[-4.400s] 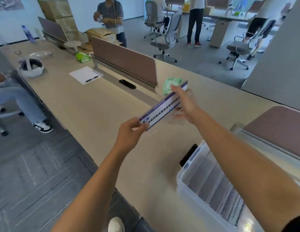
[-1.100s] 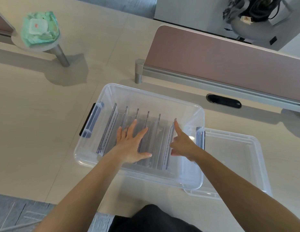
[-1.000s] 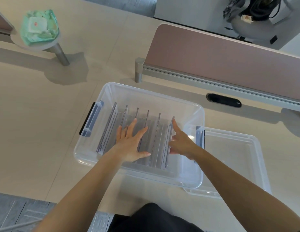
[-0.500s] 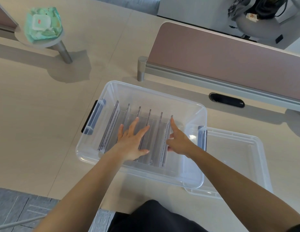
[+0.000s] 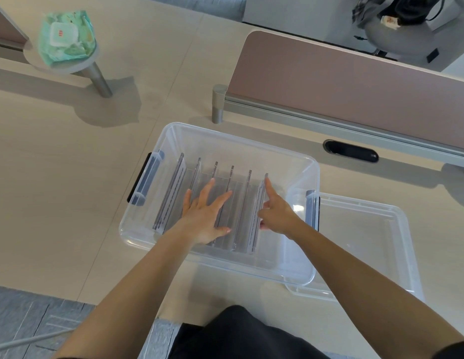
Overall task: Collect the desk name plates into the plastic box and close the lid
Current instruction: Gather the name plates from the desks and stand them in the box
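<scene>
A clear plastic box [image 5: 225,137] with dark side handles stands on the beige desk, uncovered. Several clear desk name plates [image 5: 174,187] stand on edge in a row inside it. My left hand [image 5: 203,212] lies flat and spread on the middle plates. My right hand [image 5: 276,212] rests against the rightmost plate [image 5: 259,203], index finger stretched along its top edge; whether the other fingers pinch it cannot be told. The clear lid [image 5: 365,237] lies flat on the desk to the box's right, partly under it.
A brown desk divider [image 5: 355,84] on a grey rail runs behind the box, with a black cable slot [image 5: 351,151] in front of it. A green wet-wipe pack [image 5: 64,37] sits on a small round stand at the far left. Grey floor shows at the bottom left.
Several seconds ago both hands held one name plate up over the desk. Now that plate stands in the box. Over the last second the hands have barely shifted.
</scene>
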Motion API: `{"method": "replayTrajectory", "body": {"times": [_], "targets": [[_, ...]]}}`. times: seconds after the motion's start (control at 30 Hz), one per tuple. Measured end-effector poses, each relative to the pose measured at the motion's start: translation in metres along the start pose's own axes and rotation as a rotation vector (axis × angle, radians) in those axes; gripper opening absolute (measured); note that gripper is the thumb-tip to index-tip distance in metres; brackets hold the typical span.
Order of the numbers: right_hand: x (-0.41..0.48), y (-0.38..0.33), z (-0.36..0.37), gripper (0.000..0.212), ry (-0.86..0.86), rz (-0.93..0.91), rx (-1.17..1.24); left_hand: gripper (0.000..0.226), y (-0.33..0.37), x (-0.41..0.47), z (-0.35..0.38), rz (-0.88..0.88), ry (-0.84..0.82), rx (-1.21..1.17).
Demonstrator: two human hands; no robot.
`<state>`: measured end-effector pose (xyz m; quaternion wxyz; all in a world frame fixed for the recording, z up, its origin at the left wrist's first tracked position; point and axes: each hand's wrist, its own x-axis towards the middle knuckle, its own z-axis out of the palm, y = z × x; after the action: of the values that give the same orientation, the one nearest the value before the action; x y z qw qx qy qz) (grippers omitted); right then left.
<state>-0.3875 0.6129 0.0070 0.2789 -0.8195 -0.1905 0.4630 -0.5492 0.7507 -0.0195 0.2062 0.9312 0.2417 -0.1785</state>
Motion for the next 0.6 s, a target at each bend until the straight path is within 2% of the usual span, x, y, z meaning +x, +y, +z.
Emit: {"method": "replayTrajectory", "body": {"times": [0.6], "targets": [[-0.0069, -0.0045, -0.0015, 0.104, -0.044, 0.033, -0.017, 0.094, 0.0037, -0.0029, -0.0050, -0.005, 0.002, -0.014]]}}
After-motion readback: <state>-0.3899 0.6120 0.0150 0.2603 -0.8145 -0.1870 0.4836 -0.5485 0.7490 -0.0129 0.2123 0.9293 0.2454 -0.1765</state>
